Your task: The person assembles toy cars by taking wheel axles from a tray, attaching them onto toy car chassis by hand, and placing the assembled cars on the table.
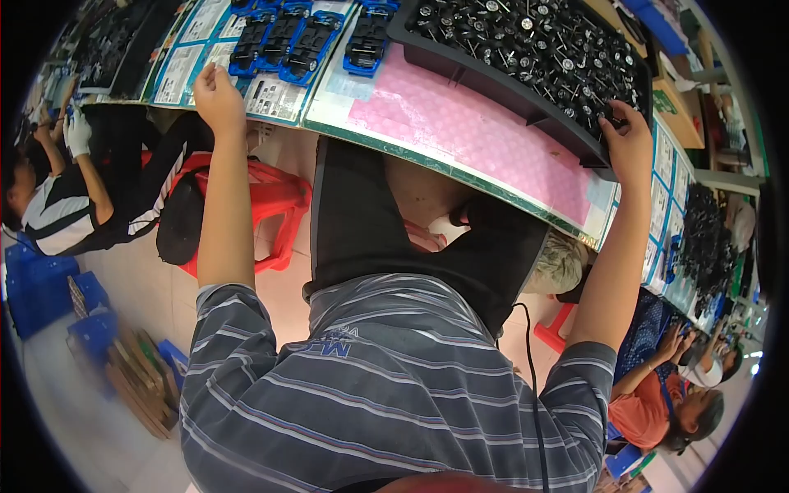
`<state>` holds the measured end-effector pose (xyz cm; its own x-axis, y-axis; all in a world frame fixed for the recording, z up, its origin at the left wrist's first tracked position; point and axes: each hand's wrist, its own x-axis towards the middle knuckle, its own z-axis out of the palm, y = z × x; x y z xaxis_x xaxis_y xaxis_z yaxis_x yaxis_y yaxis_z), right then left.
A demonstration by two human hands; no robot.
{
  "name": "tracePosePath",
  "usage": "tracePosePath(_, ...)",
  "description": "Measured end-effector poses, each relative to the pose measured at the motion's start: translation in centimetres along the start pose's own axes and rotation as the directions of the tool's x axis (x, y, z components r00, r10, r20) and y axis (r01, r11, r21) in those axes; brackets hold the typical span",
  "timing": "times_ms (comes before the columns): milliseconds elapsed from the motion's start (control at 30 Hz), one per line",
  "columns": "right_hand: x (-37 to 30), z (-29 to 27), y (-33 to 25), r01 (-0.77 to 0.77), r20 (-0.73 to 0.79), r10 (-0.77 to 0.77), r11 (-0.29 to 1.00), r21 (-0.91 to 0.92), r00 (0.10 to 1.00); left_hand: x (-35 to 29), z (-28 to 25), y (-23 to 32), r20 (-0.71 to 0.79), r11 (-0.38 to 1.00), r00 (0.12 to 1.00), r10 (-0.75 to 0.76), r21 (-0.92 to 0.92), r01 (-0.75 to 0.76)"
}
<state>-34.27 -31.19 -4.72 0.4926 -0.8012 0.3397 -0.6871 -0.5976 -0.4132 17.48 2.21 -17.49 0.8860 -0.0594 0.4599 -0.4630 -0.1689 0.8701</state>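
My left hand [219,99] is over the table's near edge at the left, its fingers curled together. Whatever they pinch, if anything, is too small to make out. Just beyond it stand several blue and black toy car chassis [312,48] in a row, with one more chassis [367,39] a little to the right. At the right, my right hand [629,140] reaches over the near rim of a black tray [493,90]. Its thumb and forefinger are apart, at the edge of a heap of small black wheels on metal axles [526,49]. Its other fingers are partly hidden.
A pink sheet [460,131] covers the table between me and the tray. Printed sheets [185,78] lie under the chassis. A red stool [275,214] stands at the left below the table edge. Co-workers sit at both sides, one wearing white gloves [78,133].
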Motion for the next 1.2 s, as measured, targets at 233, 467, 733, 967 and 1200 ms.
tracePosePath(233, -0.4, 0.2, 0.9, -0.078, -0.120, 0.080, 0.997, 0.019, 0.990, -5.8, -1.8, 1.4, 0.094, 0.999, 0.995, 0.029, -0.021, -0.027)
tracePosePath(467, -1.5, 0.6, 0.3, -0.011, -0.280, 0.192, 0.841, 0.541, 0.941, -22.1, -3.7, -0.7, 0.424, 0.965, 0.867, -0.262, 0.099, 0.243)
tracePosePath(733, -8.6, -3.1, -0.9, -0.210, -0.004, 0.338, 0.595, 0.776, 0.941, -25.0, -0.9, 3.5, 0.840, 0.953, 0.543, -0.008, 0.171, -0.250)
tracePosePath(967, -17.2, -1.0, 6.2, -0.107, -0.299, 0.452, 0.680, 0.725, 0.841, -25.3, -0.6, 2.3, 0.866, 0.908, 0.494, 0.080, 0.141, -0.394)
tracePosePath(1200, -21.4, -10.4, 19.6, -0.483, -0.530, 0.452, 0.871, 0.089, 0.718, -25.4, 0.6, 1.9, 0.844, 0.884, 0.535, -0.019, 0.264, -0.385)
